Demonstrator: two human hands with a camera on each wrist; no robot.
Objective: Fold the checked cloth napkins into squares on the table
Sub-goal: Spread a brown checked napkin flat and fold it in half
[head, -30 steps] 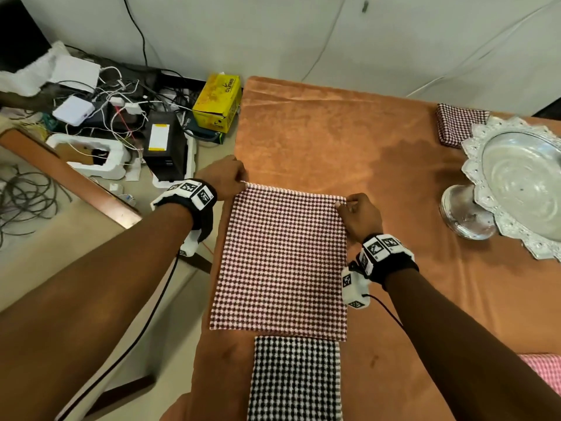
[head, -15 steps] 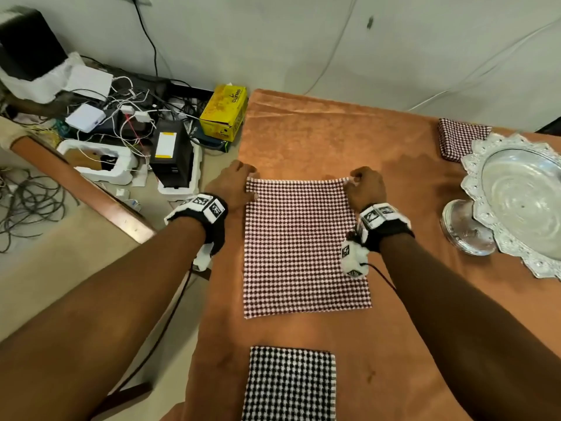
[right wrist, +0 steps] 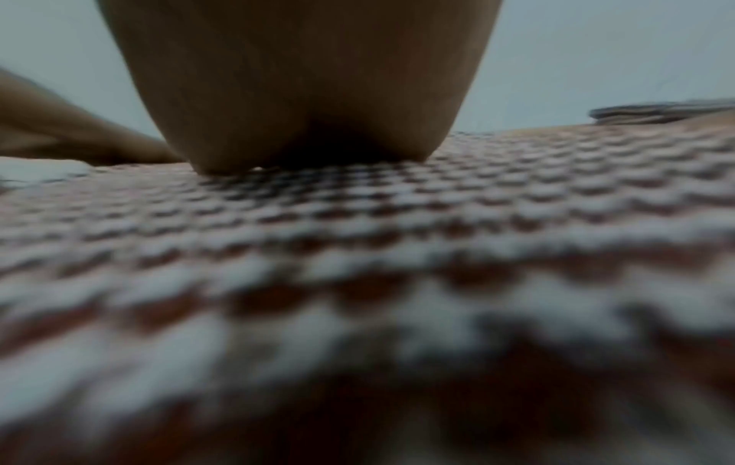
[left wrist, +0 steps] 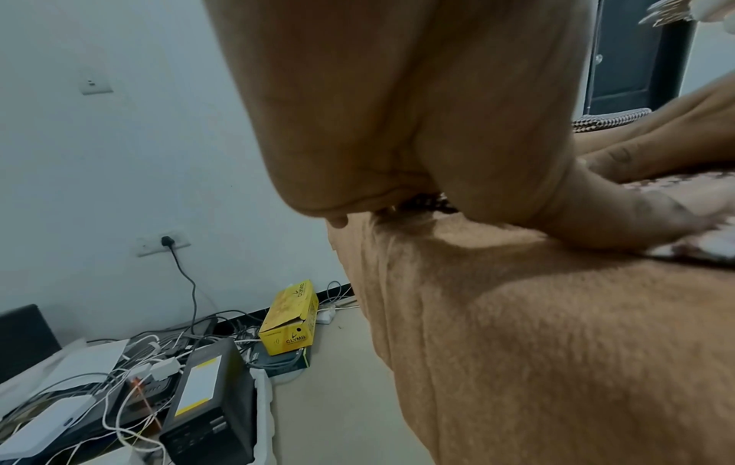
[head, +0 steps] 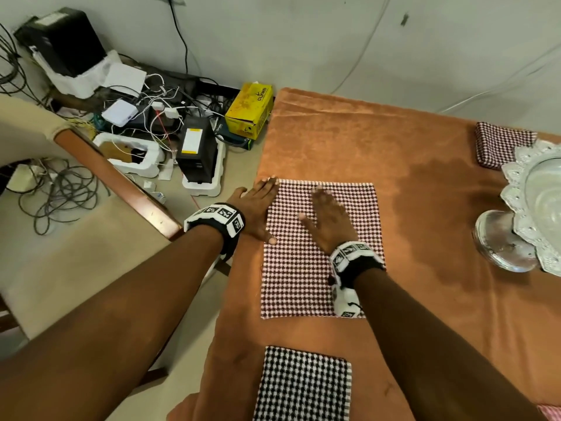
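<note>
A red-and-white checked napkin [head: 306,278] lies flat as a rectangle on the orange tablecloth [head: 425,208]. My left hand [head: 258,205] lies flat with straight fingers along the napkin's left edge, near the far left corner. My right hand [head: 329,220] presses palm-down on the napkin's upper middle, fingers spread. The right wrist view has the napkin's weave [right wrist: 397,236] close up and blurred under the palm. A black-and-white checked napkin [head: 303,387] lies folded at the near edge. Another red checked napkin [head: 501,147] lies folded at the far right.
A silver pedestal dish [head: 522,235] stands at the right edge of the table. A pink checked cloth [head: 551,413] peeks in at the near right corner. Left of the table, the floor holds a yellow box [head: 250,110], black devices, foam packing and tangled cables.
Both hands let go of the napkin's far corners after carrying it away from me. The left hand now lies flat on the left edge; the right moved onto the middle.
</note>
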